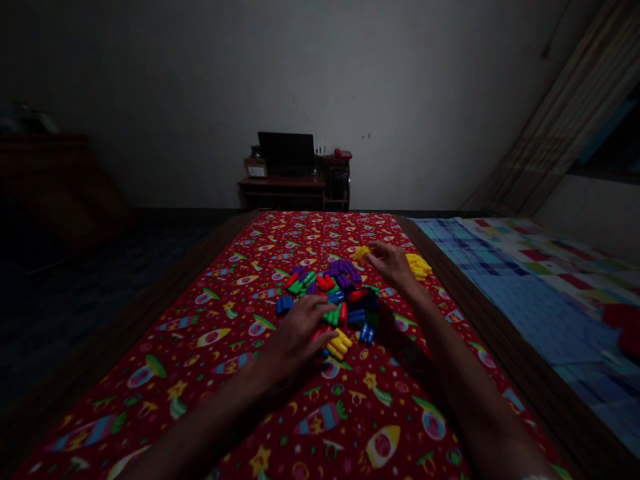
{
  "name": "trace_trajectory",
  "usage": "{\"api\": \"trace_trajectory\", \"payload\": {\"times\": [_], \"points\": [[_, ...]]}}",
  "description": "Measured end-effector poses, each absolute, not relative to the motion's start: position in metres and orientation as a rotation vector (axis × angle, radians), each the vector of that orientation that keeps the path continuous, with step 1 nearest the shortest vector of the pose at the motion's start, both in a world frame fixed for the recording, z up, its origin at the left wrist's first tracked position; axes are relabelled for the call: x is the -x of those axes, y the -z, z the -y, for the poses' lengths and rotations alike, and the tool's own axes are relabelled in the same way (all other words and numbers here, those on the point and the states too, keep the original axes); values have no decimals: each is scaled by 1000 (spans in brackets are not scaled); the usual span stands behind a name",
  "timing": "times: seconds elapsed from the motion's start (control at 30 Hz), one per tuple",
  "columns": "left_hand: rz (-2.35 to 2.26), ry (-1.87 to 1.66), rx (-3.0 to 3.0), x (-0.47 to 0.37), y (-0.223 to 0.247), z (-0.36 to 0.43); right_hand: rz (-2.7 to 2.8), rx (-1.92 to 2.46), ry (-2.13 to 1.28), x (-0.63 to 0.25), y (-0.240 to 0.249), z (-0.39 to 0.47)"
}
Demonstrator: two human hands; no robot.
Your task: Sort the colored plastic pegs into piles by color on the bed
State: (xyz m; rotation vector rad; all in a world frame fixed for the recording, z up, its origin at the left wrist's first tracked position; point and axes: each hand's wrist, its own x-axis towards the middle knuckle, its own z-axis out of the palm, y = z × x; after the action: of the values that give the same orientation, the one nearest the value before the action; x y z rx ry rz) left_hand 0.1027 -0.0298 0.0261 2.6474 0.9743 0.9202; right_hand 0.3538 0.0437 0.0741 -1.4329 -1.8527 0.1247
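My right hand [393, 263] is raised over the far right side of the pile, its fingers closed on a yellow plastic toy block [361, 253]. Behind its wrist lies a group of yellow blocks [419, 267]. My left hand [303, 330] is low over the near left of the mixed pile, fingers apart. Close to its thumb rests another yellow block [340, 344]; whether they touch I cannot tell. Around it lie purple blocks [344, 272], a blue block [285, 306], a green block [332, 315] and several more in red, blue and green. The palm hides part of the pile.
The blocks lie on a red patterned cloth [320, 420] with brown borders. Past its far edge stands a desk [283, 183] with a dark monitor [286, 153]. Checked bedding [500, 287] is on the right, a wooden cabinet [55, 180] on the left. The room is dim.
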Motion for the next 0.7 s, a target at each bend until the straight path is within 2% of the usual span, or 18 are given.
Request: {"api": "trace_trajectory", "payload": {"times": [0.13,0.33,0.5,0.7], "points": [[-680,-486,-2963,-112,-27,44,1471,1814,97,-418,-63,-58],[-781,-426,-3050,-117,-22,46,1300,1906,163,-468,-27,-57],[-795,-517,-3021,-113,-22,44,1449,1929,66,-471,-21,-56],[-933,-852,-2581,-106,-22,42,1400,1763,89,-443,-57,-57]]}}
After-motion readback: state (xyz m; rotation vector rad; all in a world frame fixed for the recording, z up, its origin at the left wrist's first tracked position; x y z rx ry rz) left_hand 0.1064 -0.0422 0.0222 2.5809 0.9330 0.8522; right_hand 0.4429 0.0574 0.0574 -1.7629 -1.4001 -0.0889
